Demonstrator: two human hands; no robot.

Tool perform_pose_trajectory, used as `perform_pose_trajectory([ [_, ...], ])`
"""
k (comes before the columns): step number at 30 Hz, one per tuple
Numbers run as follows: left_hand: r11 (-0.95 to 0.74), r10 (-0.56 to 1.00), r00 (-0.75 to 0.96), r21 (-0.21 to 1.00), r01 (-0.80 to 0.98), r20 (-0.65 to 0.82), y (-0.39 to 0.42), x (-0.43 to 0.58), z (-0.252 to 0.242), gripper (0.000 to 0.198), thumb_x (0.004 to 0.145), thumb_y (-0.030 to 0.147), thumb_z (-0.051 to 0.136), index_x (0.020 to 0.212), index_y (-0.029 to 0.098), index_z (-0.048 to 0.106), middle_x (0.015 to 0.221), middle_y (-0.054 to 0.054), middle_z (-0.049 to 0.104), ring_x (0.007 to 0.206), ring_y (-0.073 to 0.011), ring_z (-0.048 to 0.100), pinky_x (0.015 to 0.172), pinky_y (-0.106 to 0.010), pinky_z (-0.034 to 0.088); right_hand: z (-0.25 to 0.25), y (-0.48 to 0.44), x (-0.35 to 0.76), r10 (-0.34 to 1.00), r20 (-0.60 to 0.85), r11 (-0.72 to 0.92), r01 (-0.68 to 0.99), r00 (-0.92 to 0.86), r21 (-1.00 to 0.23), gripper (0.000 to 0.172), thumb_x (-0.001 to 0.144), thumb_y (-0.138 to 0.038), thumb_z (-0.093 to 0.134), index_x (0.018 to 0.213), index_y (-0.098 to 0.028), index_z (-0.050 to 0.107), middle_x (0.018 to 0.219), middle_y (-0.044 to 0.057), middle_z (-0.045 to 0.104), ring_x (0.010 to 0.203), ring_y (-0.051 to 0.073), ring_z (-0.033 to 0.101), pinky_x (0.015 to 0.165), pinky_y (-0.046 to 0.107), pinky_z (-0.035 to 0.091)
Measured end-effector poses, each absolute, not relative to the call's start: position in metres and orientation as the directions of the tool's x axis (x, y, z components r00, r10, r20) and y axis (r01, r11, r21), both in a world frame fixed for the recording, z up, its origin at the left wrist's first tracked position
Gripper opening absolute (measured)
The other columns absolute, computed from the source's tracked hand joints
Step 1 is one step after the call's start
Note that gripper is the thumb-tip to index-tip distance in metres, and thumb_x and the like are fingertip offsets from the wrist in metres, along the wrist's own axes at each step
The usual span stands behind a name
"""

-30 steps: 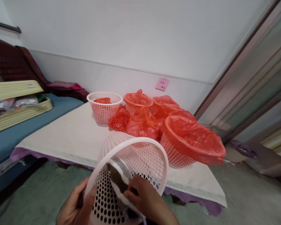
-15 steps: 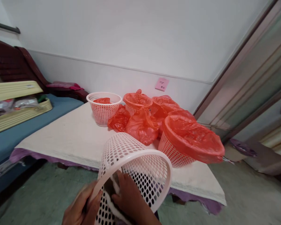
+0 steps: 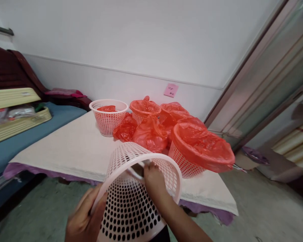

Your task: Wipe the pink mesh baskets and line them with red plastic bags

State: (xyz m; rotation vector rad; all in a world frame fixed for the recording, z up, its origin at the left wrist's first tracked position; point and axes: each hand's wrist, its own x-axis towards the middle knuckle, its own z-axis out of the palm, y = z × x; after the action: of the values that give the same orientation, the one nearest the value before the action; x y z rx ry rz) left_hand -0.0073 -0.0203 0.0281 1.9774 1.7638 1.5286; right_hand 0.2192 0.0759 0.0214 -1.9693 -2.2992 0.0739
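Observation:
A white plastic mesh basket [image 3: 126,156] is tilted on its side in front of me, with its mouth facing me. My left hand [image 3: 83,216] is closed around the left of its rim, thumb on the near side. Inside the basket, my right hand [image 3: 155,183] is closed on a grey cloth with a white edge [image 3: 137,169] near the upper inner wall. Part of the cloth is hidden by the fingers and the rim.
On the white-covered table [image 3: 65,151] stand a pink-white basket [image 3: 108,121] holding red plastic, a basket lined with a red bag [image 3: 202,144], another lined basket [image 3: 145,107], and crumpled red bags [image 3: 151,134]. A blue bed [image 3: 58,116] lies left.
My right hand has moved up and to the right inside the basket, taking the cloth from the lower left to the upper wall. My left hand keeps its hold on the rim.

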Motion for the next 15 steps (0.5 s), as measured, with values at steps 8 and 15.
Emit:
perform_pose_trajectory([
  [8,-0.009,0.826,-0.513,0.915,0.403,0.234,-0.009,-0.017,0.035,0.041,0.075,0.058,0.063,0.100,0.026,0.073,0.096,0.001,0.075,0.091,-0.0207,0.068,0.079,-0.025,0.052,0.028,0.013,0.201,0.885,-0.012,0.348,0.679,-0.465,-0.647,0.048,0.068,-0.006,0.053,0.106,-0.029,0.071,0.103,0.001,0.073,0.096,0.019,0.069,0.087,0.029,0.051],
  [15,0.062,0.655,-0.751,0.996,-0.061,-0.087,0.006,-0.037,0.034,0.050,0.067,0.057,0.072,0.104,0.024,0.070,0.076,0.003,0.069,0.061,-0.0131,0.059,0.053,-0.020,0.048,0.049,-0.042,0.257,0.961,0.187,0.156,0.159,0.204,-0.975,0.039,0.074,-0.032,0.064,0.112,-0.029,0.070,0.112,0.003,0.072,0.103,0.025,0.067,0.083,0.030,0.052],
])
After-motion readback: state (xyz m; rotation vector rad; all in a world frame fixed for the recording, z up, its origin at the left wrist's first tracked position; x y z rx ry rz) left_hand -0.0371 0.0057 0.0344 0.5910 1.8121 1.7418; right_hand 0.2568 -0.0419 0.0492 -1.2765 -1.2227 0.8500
